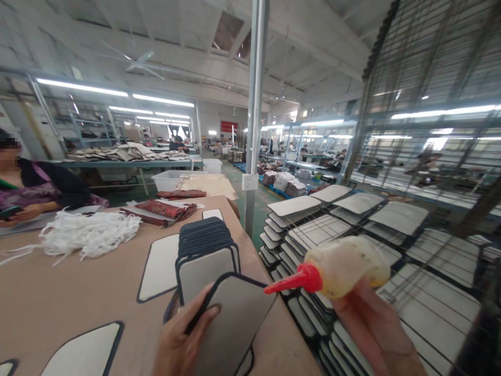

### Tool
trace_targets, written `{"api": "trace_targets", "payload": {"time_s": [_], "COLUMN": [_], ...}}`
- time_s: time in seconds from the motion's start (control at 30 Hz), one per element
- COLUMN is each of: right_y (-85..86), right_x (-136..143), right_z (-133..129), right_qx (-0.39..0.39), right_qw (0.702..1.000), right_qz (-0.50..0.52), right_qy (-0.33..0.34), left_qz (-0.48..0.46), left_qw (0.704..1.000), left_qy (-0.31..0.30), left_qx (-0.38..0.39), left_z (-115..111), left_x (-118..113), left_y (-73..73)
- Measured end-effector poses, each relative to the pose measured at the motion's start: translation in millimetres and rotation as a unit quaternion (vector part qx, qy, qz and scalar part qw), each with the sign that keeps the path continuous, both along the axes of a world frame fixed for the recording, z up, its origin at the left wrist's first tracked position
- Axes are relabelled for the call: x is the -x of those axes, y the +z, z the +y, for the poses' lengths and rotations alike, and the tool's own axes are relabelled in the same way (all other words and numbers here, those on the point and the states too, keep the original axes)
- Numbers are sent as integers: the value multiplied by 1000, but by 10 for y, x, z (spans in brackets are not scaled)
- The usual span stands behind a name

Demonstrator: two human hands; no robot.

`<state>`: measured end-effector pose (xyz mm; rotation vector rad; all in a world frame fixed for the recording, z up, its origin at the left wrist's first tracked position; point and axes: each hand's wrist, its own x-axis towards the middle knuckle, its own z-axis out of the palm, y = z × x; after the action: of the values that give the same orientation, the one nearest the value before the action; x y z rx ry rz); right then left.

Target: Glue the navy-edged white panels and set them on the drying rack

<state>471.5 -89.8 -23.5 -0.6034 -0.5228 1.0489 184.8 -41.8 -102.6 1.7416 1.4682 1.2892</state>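
Observation:
My left hand grips a pale panel with a dark border by its left edge, thumb on its face, and the panel is tilted up. In my right hand is a yellowish squeeze bottle with a red pointed nozzle. The nozzle's tip points left and lies at the panel's upper right corner; whether it touches, I cannot tell. Just behind the held panel stands a leaning row of similar dark-edged panels. Another such panel lies flat to their left.
Wire racks loaded with pale panels stand on the right, with a raised wire grid above. A white heap of strips and red patterned fabric lie on the brown table. A metal post rises beyond it. Someone sits at left.

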Motion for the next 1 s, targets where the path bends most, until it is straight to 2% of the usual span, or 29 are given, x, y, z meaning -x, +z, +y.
{"api": "trace_targets", "payload": {"time_s": [0.1, 0.17, 0.27, 0.4, 0.53, 0.67, 0.77, 1.0], "right_y": [152, 229, 294, 355, 413, 404, 362, 310], "right_x": [-191, -301, -400, -389, -355, -389, -431, -438], "right_z": [-46, -58, -46, -12, 21, 39, 55, 73], "right_qx": [-19, -24, -33, -30, -62, -48, -38, -17], "right_qw": [997, 993, 988, 981, 973, 972, 974, 981], "right_qz": [-78, -111, -145, -169, -179, -193, -197, -168], "right_qy": [12, 5, 35, 89, 130, 121, 110, 95], "left_qz": [96, 159, 214, 241, 239, 258, 263, 256], "left_qw": [975, 943, 887, 825, 769, 742, 732, 729], "left_qy": [-191, -290, -408, -500, -575, -590, -592, -595], "left_qx": [-60, -39, 31, 107, 148, 187, 212, 220], "left_z": [47, 65, 94, 113, 97, 85, 84, 90], "left_x": [-30, -101, -218, -385, -541, -610, -616, -588], "left_y": [535, 809, 1084, 1343, 1518, 1606, 1649, 1712]}}
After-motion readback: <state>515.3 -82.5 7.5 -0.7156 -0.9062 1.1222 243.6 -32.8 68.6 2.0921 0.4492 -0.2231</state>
